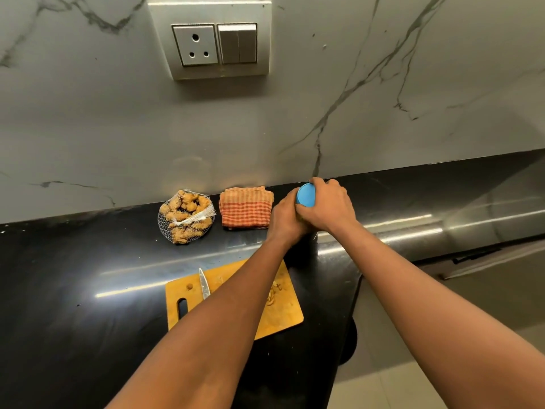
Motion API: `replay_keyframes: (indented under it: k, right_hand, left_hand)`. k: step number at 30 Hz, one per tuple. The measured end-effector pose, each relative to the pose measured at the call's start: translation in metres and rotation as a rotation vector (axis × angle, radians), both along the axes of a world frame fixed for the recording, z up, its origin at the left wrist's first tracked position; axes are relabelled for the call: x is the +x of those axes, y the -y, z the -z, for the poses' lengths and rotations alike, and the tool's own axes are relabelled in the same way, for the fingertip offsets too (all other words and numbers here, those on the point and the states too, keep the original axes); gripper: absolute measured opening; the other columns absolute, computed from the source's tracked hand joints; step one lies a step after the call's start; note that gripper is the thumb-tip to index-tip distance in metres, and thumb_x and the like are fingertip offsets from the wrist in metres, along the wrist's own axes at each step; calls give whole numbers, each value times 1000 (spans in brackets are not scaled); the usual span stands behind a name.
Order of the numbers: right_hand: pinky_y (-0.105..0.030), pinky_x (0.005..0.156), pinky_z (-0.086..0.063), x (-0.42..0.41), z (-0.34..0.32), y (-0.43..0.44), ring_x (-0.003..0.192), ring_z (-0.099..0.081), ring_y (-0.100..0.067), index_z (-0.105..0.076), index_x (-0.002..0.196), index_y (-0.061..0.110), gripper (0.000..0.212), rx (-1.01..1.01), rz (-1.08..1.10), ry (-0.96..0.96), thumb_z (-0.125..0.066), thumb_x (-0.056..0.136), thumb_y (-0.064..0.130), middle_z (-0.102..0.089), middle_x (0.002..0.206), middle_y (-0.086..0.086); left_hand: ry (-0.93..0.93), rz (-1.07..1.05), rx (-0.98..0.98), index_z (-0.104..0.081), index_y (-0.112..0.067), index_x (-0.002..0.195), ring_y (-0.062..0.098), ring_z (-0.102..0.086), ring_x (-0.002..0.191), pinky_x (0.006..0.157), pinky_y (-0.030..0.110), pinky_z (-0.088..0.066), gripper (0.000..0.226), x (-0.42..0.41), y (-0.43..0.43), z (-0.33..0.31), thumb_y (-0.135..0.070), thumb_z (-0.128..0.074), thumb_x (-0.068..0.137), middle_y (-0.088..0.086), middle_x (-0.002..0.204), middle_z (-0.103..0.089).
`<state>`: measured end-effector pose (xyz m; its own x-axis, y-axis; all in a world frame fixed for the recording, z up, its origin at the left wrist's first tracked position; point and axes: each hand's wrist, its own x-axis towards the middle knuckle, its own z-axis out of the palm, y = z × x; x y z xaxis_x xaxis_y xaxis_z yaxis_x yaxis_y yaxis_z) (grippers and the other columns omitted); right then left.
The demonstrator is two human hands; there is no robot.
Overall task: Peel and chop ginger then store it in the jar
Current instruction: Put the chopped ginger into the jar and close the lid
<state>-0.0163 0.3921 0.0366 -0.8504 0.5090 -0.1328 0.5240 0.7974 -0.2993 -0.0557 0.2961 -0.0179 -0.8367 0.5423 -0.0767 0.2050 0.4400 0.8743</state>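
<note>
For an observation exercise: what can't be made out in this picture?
Jar: head view, only its blue top shows; left hand and right hand hide its body and contents.
Knife: handle hidden under the left forearm.
Board: middle covered by that forearm; the bits on it are too small to identify.

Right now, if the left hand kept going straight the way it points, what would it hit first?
The round blue-lidded jar, which the left hand holds; beyond it, probably the grey veined marble wall, though depth is unclear.
</note>
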Motion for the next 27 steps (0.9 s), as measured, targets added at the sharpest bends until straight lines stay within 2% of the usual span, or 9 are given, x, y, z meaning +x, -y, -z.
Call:
replay_keyframes:
  k: [5,8,12,14,17,21,24,27]
  right_hand:
    - [-38,89,-49,4,-13,19,109,-53,-29,-49,132,18,69,13,-32,-41,-70,77,55,-54,120,-13]
    - [-38,88,-49,4,-23,43,108,-53,-28,-52,129,18,69,18,-73,-55,-71,76,57,-54,118,-12]
    - [-37,90,-48,8,-31,79,111,-52,-28,-51,133,18,73,3,-191,-20,-73,75,56,-54,122,-11]
    - [-35,88,-48,9,-34,95,109,-51,-25,-50,134,19,72,-11,-275,-5,-75,75,53,-54,123,-9]
    - [-27,79,-43,10,-41,108,99,-48,-17,-54,129,21,66,-79,-422,13,-81,71,41,-58,120,-4]
    - [-32,89,-50,5,-50,118,113,-53,-21,-55,133,24,68,-95,-602,104,-81,71,30,-58,128,-3]
    - [-30,84,-48,1,-50,122,111,-54,-22,-52,133,22,69,-94,-592,114,-79,74,43,-59,126,-3]
    - [-29,71,-49,-2,-48,128,90,-57,-18,-58,113,16,58,16,-475,79,-70,77,61,-63,103,-2]
  left_hand:
    - [-31,-26,34,-44,-24,136,9,-55,106,88,25,-50,81,4,23,-10,-37,-86,67,-5,124,-60]
    - [-50,-58,39,-50,-26,130,7,-58,98,85,28,-54,80,5,51,-17,-39,-89,61,-9,115,-63]
    - [-45,-102,64,-53,-27,132,6,-60,99,83,21,-52,85,12,97,-17,-36,-92,57,-10,114,-65]
    - [-36,-115,61,-53,-27,132,5,-60,98,79,15,-49,88,15,120,-14,-37,-93,55,-11,111,-64]
    - [-41,-98,28,-53,-27,130,6,-61,96,80,22,-53,89,17,146,-9,-40,-93,51,-11,108,-65]
    - [-61,-78,-6,-52,-22,132,4,-60,95,80,21,-52,91,16,167,-8,-34,-93,51,-11,107,-63]
    - [-64,-79,-18,-53,-20,130,6,-60,92,75,13,-49,89,14,172,-9,-28,-94,52,-12,104,-62]
    - [-69,-90,-6,-56,-22,128,6,-62,92,74,16,-50,86,13,176,-8,-27,-94,51,-12,105,-65]
